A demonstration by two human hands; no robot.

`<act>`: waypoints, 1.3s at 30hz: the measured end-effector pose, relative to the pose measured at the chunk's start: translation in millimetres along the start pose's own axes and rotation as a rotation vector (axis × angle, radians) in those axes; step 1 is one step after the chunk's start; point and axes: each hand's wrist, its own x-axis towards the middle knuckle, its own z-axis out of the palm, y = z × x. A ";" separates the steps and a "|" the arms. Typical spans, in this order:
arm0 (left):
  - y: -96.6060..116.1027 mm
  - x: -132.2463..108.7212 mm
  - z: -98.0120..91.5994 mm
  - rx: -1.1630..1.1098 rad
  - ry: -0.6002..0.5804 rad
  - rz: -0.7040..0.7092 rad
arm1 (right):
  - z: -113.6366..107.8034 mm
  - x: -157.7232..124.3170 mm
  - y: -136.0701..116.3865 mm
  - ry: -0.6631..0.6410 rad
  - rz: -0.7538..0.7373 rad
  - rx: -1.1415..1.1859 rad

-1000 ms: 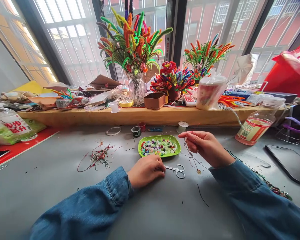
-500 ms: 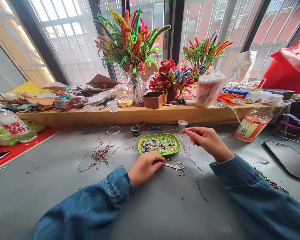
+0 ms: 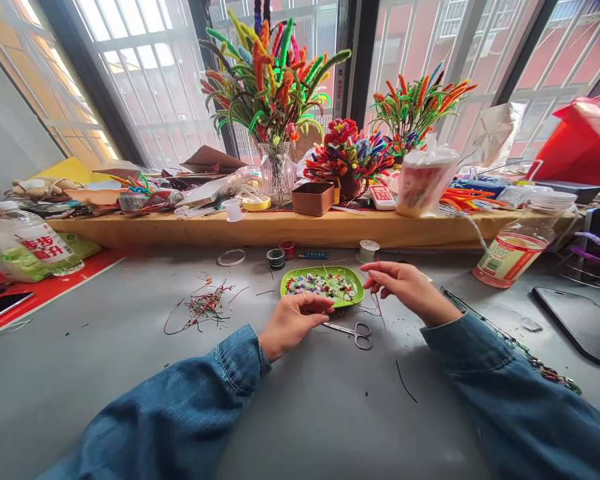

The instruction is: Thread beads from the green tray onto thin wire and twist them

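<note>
My right hand (image 3: 410,290) is raised at the right end of the green tray, thumb and fingers pinched on a thin dark red thread (image 3: 380,312) whose loose end hangs toward the table. Just in front of the tray is my left hand (image 3: 297,323), its thumb and forefinger slightly apart with nothing plainly visible between them. The green tray (image 3: 353,299) holds many small coloured beads (image 3: 323,285). Small silver scissors (image 3: 355,331) lie on the table beside my left fingertips, handles to the right.
Spools of dark thread (image 3: 276,259) and white thread (image 3: 369,251) stand behind the tray. Left lies a heap of thread scraps (image 3: 207,307). A beaded cord (image 3: 545,368) lies by my right sleeve, near a phone (image 3: 580,323) and a drink bottle (image 3: 515,247). A cluttered wooden ledge (image 3: 205,231) runs behind.
My left thumb and forefinger have parted, and that hand has risen slightly. My right hand has shifted a little left and lower with the thread. The view has shifted slightly.
</note>
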 end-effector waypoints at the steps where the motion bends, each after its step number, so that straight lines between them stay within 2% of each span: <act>1: 0.9 0.1 0.0 -0.028 -0.015 -0.010 | 5.7 -1.3 0.6 -0.063 0.011 -0.007; 4: 2.8 -0.2 -0.4 -0.187 -0.065 -0.038 | 25.1 -8.7 -0.7 -0.270 0.037 -0.013; 7: 2.4 -0.7 -1.0 -0.363 -0.072 -0.073 | 39.9 -16.2 -1.7 -0.343 0.030 -0.013; 13: 0.6 0.6 -2.3 -0.356 0.059 -0.124 | 46.9 -16.5 3.3 -0.257 0.059 0.009; 18: -0.1 2.5 -0.3 -0.374 0.120 -0.122 | 49.5 -11.6 7.6 -0.187 0.095 0.008; 24: 1.1 2.4 1.8 -0.462 0.221 -0.103 | 53.8 -14.7 8.3 -0.179 0.022 -0.089; 32: -0.7 2.0 4.1 -0.622 0.229 -0.139 | 72.3 -24.4 4.5 -0.120 -0.145 -0.194; 39: 0.2 0.7 6.7 -0.661 0.235 -0.132 | 77.4 -25.6 5.5 -0.036 -0.187 -0.157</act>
